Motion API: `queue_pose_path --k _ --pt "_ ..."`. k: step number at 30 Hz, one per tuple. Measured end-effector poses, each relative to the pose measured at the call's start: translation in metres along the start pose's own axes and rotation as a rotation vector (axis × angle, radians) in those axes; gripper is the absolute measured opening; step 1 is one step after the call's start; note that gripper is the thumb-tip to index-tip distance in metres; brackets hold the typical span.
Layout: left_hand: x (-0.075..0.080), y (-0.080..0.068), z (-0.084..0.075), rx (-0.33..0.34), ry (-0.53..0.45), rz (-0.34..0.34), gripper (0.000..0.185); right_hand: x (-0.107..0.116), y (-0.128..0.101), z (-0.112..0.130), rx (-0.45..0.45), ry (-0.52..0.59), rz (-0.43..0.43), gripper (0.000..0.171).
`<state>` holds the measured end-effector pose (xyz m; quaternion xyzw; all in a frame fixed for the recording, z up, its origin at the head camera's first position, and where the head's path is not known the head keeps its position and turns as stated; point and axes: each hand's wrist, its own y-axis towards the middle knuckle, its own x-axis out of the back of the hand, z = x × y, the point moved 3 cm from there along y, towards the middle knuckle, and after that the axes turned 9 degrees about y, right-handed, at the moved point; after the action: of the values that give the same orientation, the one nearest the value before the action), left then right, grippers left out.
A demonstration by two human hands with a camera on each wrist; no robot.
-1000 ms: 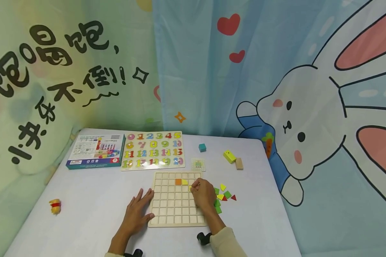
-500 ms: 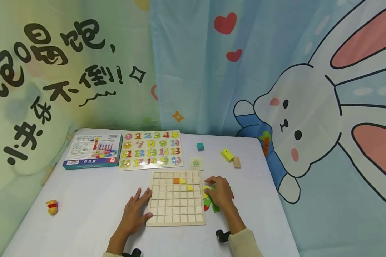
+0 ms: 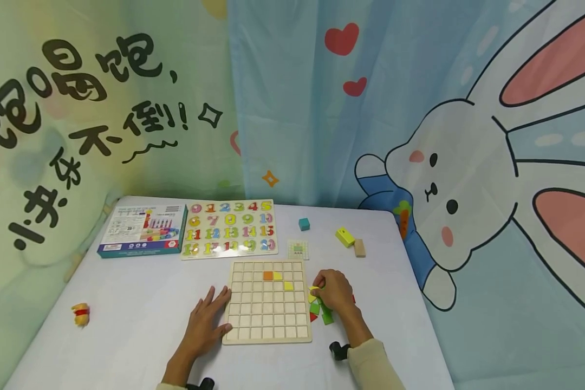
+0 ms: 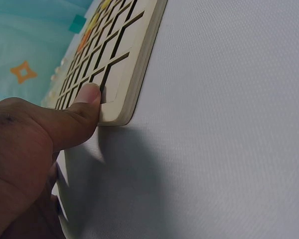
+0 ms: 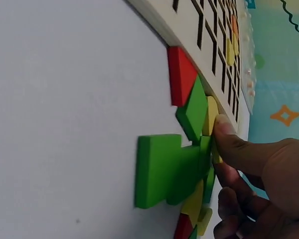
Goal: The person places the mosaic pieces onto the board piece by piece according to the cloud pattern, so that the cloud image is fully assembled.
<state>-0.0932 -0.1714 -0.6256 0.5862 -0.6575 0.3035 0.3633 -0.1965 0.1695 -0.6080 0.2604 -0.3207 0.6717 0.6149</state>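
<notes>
On my head view, the grid board (image 3: pixel 247 309) lies flat on the counter (image 3: pixel 136 336), between the person's two hands. The left hand (image 3: pixel 202 327) is at the board's left edge: its fingers are spread wide, and the thumb rests on the near left corner. The right hand (image 3: pixel 335 290) is just right of the board, over the loose pieces. Its fingers are bent and narrow — the thumb tip is at a yellow piece (image 5: pixel 210 114); I cannot tell whether it is gripped. Green pieces (image 5: pixel 158 169) and a red piece (image 5: pixel 180 77) lie beside the board's right edge. In the cells, toward the far side, I read an orange piece (image 3: pixel 268 275) with a yellow tile (image 3: pixel 278 276) to its right — and a second yellow tile (image 3: pixel 288 286) one row nearer, further right. The number board (image 3: pixel 219 219) lies at the far side, right of the box (image 3: pixel 122 227).
</notes>
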Motion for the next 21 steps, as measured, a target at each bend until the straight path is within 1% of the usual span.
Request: queue_pose_path --k 2,7,9,13,16,21 --pt "-0.001 0.0 0.0 -0.002 0.0 -0.001 0.086 0.001 -0.001 0.001 0.003 0.001 0.002 0.023" --pt "-0.003 -0.001 0.001 0.007 0.005 0.009 0.086 -0.003 -0.008 0.006 0.024 0.058 -0.007 0.015" --pt "-0.003 -0.001 0.001 0.009 0.006 0.008 0.086 -0.005 -0.012 0.011 0.034 0.087 -0.027 0.015" --pt "-0.001 -0.001 0.001 -0.009 0.005 -0.013 0.085 -0.009 -0.02 0.021 0.053 0.135 -0.093 0.015" --pt "0.0 -0.001 0.0 -0.011 0.003 -0.01 0.085 -0.016 -0.026 0.028 0.054 0.176 -0.118 0.016" --pt "0.001 -0.002 -0.001 0.001 -0.003 0.011 0.086 -0.032 -0.033 0.037 0.037 0.241 -0.136 0.016"
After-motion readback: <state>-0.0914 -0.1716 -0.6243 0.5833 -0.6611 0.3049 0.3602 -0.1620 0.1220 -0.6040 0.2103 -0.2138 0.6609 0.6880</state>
